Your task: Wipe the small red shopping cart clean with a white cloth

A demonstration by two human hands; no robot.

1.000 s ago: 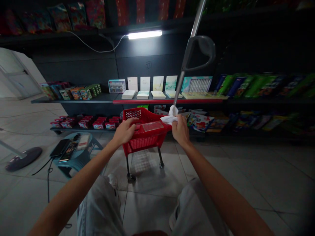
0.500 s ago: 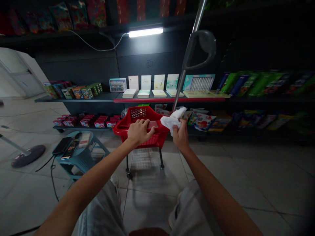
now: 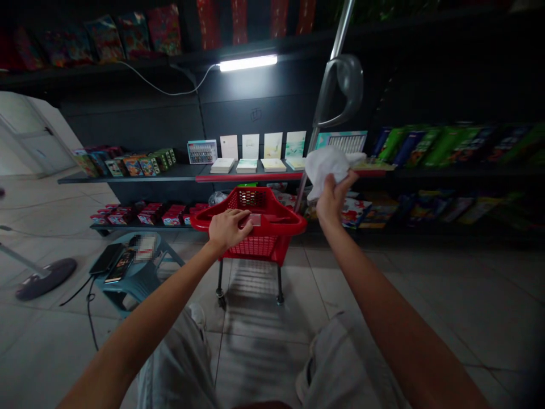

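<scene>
A small red shopping cart point(image 3: 255, 245) stands on the tiled floor in front of me. My left hand point(image 3: 227, 230) rests over the left part of its handle, fingers curled around the bar. My right hand point(image 3: 334, 199) is raised to the right of the cart, apart from it, and pinches a crumpled white cloth point(image 3: 326, 167). The cloth hangs in front of the shelf edge and hides part of a boxed set of markers or pens point(image 3: 357, 142) behind it.
A blue-grey stool point(image 3: 147, 275) at left carries a phone point(image 3: 120, 266) and a black device. Notebooks point(image 3: 272, 165) and small boxes point(image 3: 149, 165) line the shelf. A metal pole point(image 3: 315, 136) rises behind the cart. A round stand base point(image 3: 46, 278) sits at far left.
My right hand has lifted the white cloth off the right end of the cart handle, moving up and to the right. My left hand stays on the handle.
</scene>
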